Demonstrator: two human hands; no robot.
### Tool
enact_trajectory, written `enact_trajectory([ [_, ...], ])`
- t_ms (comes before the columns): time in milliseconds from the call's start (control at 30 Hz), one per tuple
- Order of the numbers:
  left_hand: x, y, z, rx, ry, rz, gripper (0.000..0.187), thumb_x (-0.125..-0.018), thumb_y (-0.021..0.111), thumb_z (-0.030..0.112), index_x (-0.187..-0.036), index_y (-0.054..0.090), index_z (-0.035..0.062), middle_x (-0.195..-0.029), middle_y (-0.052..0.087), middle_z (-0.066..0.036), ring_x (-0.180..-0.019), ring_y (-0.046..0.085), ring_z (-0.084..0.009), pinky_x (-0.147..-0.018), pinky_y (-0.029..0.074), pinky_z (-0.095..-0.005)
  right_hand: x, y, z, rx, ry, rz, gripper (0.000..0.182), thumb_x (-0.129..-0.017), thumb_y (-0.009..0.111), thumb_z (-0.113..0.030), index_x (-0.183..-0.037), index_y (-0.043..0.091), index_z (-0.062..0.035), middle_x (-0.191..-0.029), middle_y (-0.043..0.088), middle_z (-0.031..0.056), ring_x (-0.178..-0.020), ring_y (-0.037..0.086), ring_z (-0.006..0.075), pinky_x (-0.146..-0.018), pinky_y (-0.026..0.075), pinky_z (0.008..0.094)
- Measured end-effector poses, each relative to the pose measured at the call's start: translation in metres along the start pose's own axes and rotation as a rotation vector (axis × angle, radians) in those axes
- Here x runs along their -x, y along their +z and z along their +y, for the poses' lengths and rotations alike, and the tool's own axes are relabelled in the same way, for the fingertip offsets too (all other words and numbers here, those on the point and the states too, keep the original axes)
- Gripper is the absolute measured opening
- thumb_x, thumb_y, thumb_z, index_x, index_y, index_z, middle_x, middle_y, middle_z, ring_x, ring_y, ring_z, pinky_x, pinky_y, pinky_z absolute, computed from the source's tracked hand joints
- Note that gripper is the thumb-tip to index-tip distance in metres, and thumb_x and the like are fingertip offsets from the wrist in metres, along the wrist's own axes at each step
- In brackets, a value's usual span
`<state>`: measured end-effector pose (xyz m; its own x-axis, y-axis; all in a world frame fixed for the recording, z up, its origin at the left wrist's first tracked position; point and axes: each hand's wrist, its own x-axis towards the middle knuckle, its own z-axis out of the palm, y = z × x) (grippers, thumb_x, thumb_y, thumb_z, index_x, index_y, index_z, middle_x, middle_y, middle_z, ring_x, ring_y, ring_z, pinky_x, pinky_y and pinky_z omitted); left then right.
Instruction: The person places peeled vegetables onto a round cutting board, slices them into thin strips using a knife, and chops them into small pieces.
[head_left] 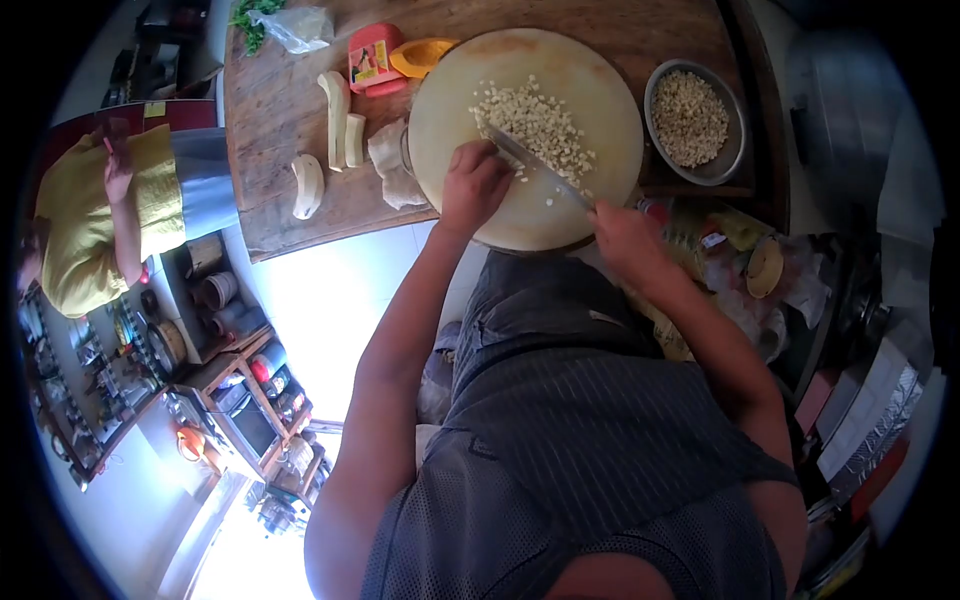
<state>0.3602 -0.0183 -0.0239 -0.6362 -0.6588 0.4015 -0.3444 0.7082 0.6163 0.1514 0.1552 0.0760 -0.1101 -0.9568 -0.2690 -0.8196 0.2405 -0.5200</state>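
Note:
My right hand (630,240) grips the handle of a kitchen knife (540,165), its blade lying slantwise over a round cutting board (450,110). Close to the blade's far end, my left hand (474,185) rests on the board with curled fingers; whatever lies beneath them is hidden. Small pale diced pieces (535,118) are spread across the board beyond the knife. To the right, a metal bowl (742,150) holds many similar chopped bits (690,120).
Left of the board lie long pale peeled pieces (337,120), a shorter one (308,187), a crumpled cloth-like item (392,165), a red package (372,60) and an orange item (422,57). A person in yellow (110,210) stands at left. Bags (740,260) crowd the lower right.

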Motion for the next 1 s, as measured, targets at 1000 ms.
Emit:
enact_trajectory([
  [1000,0.005,0.003,0.008,-0.04,0.016,0.011,0.016,-0.074,0.076,0.004,-0.088,0.068,0.0053,-0.105,0.063,-0.012,-0.102,0.059,-0.0358,-0.087,0.05,-0.0436,-0.003,0.022,0.01,0.014,0.02,-0.053,0.015,-0.098,0.052,-0.019,-0.1,0.055,-0.0045,-0.085,0.069,0.021,-0.081,0.067,0.0447,-0.07,0.052,0.0567],
])
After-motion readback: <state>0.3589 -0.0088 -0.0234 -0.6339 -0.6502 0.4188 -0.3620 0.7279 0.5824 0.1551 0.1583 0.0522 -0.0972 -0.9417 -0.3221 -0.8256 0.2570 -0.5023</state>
